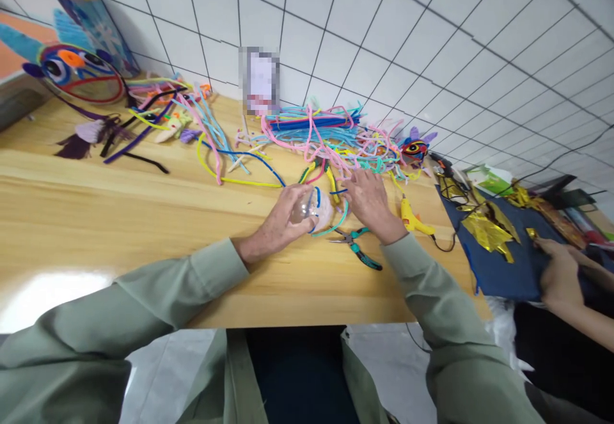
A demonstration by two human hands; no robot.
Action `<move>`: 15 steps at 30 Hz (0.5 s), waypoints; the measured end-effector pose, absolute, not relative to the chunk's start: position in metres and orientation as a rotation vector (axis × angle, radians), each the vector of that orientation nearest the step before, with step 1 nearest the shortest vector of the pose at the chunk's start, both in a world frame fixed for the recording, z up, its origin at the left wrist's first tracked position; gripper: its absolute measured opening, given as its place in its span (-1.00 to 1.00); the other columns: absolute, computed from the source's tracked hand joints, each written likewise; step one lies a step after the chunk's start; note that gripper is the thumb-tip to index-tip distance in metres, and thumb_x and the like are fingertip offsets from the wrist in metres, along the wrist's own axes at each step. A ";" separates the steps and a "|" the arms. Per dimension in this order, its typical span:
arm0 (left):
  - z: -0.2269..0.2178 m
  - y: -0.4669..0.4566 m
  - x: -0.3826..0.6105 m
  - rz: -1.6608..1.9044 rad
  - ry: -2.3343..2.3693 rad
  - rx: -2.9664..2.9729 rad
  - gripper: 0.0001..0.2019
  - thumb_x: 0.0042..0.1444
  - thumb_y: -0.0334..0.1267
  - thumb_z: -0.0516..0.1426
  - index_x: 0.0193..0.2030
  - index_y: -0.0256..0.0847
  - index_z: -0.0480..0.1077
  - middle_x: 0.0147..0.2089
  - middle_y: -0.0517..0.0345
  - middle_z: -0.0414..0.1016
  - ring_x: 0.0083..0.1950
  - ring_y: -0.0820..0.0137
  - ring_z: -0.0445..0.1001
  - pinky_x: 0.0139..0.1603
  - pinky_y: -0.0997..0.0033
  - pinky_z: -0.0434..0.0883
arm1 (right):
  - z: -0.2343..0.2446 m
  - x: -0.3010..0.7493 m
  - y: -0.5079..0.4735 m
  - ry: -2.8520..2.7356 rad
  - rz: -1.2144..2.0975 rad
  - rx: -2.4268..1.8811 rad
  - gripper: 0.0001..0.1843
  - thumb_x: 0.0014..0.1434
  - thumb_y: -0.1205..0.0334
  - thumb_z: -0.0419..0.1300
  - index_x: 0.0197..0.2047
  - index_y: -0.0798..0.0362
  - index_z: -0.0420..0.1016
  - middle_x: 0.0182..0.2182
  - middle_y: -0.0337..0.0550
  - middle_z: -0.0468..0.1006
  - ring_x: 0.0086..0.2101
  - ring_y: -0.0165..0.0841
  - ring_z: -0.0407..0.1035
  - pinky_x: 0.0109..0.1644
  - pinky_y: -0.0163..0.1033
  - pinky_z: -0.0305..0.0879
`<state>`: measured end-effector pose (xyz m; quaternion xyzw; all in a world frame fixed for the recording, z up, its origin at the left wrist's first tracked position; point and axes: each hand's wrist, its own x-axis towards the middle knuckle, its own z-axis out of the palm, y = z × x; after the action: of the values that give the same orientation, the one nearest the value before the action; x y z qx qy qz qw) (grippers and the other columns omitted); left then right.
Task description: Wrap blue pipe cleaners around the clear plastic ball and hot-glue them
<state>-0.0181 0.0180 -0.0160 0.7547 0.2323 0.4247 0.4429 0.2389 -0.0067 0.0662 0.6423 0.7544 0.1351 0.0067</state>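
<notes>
My left hand (283,222) is wrapped round a clear, rounded plastic piece (303,208) with blue pipe cleaner (317,197) on it and a whitish part at its right side. Just to the right, my right hand (368,199) is closed in a pinch at the end of a short blue pipe cleaner (338,192); its fingertips are partly hidden. A turquoise pipe cleaner (341,218) curves between the hands. Yellow-handled pliers (332,181) lie just behind them. Teal-and-black long-nose pliers (357,248) rest in front of my right hand.
A heap of pipe cleaners (311,126) lies along the wall, with a phone-like object (261,82) behind. A yellow glue gun (413,218) is to the right. Decorated masks (81,69) and a can (91,18) stand left. Another person's hand (561,270) holds gold foil at far right.
</notes>
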 end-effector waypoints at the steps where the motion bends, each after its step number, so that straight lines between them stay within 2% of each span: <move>1: -0.015 0.018 -0.018 1.055 0.575 1.876 -0.40 0.33 -0.17 0.31 0.47 -0.09 0.31 0.44 -0.14 0.41 0.51 0.03 0.39 0.61 -0.12 0.33 | 0.065 0.238 -0.010 2.378 0.423 2.084 -0.68 0.45 0.32 0.21 0.14 0.08 0.75 0.03 0.20 0.67 0.05 0.04 0.46 0.11 0.07 0.35; 3: -0.014 0.018 -0.018 1.055 0.572 1.883 -0.40 0.32 -0.19 0.31 0.46 -0.10 0.32 0.43 -0.13 0.42 0.50 0.04 0.40 0.60 -0.11 0.34 | 0.061 0.236 -0.017 2.351 0.357 2.323 -0.68 0.46 0.26 0.21 0.14 0.04 0.75 0.01 0.15 0.71 0.00 0.00 0.53 0.06 0.02 0.38; 5: -0.014 0.017 -0.018 1.055 0.571 1.886 -0.40 0.32 -0.20 0.31 0.47 -0.09 0.32 0.44 -0.12 0.41 0.50 0.04 0.39 0.61 -0.10 0.34 | 0.054 0.234 -0.020 2.213 0.130 2.561 -0.72 0.45 0.19 0.22 0.00 0.00 0.79 -0.07 0.06 0.77 -0.09 -0.04 0.59 -0.04 -0.05 0.39; 8: -0.015 0.017 -0.018 1.066 0.575 1.877 -0.39 0.33 -0.18 0.32 0.47 -0.07 0.32 0.45 -0.12 0.41 0.52 0.03 0.38 0.62 -0.12 0.32 | 0.043 0.232 -0.020 2.064 -0.150 2.666 -0.75 0.40 0.16 0.25 -0.19 -0.04 0.79 -0.25 -0.08 0.80 -0.22 -0.11 0.63 -0.18 -0.13 0.36; 10: -0.016 0.017 -0.018 1.069 0.573 1.868 -0.39 0.34 -0.16 0.32 0.48 -0.07 0.32 0.45 -0.13 0.41 0.53 0.02 0.37 0.63 -0.12 0.31 | 0.037 0.231 -0.021 2.043 -0.081 2.711 -0.74 0.42 0.15 0.23 -0.15 -0.04 0.77 -0.28 -0.08 0.79 -0.23 -0.11 0.62 -0.20 -0.14 0.34; 12: -0.018 0.017 -0.018 1.066 0.566 1.869 -0.39 0.35 -0.14 0.32 0.48 -0.07 0.32 0.45 -0.13 0.41 0.53 0.03 0.37 0.63 -0.11 0.31 | 0.033 0.230 -0.024 2.105 0.127 2.722 -0.73 0.45 0.15 0.20 -0.04 -0.01 0.75 -0.20 -0.01 0.79 -0.17 -0.08 0.60 -0.18 -0.13 0.33; 15: -0.019 0.018 -0.018 1.067 0.561 1.885 -0.40 0.35 -0.13 0.32 0.48 -0.08 0.32 0.44 -0.11 0.41 0.52 0.05 0.39 0.62 -0.08 0.32 | 0.033 0.230 -0.026 2.315 0.458 2.494 -0.66 0.48 0.24 0.15 0.17 0.01 0.69 -0.06 0.09 0.74 -0.08 -0.06 0.56 -0.09 -0.10 0.34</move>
<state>-0.0180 0.0180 -0.0194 0.7578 0.2253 0.4290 0.4369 0.2302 -0.0263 0.0333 0.7187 0.6670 0.1321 -0.1453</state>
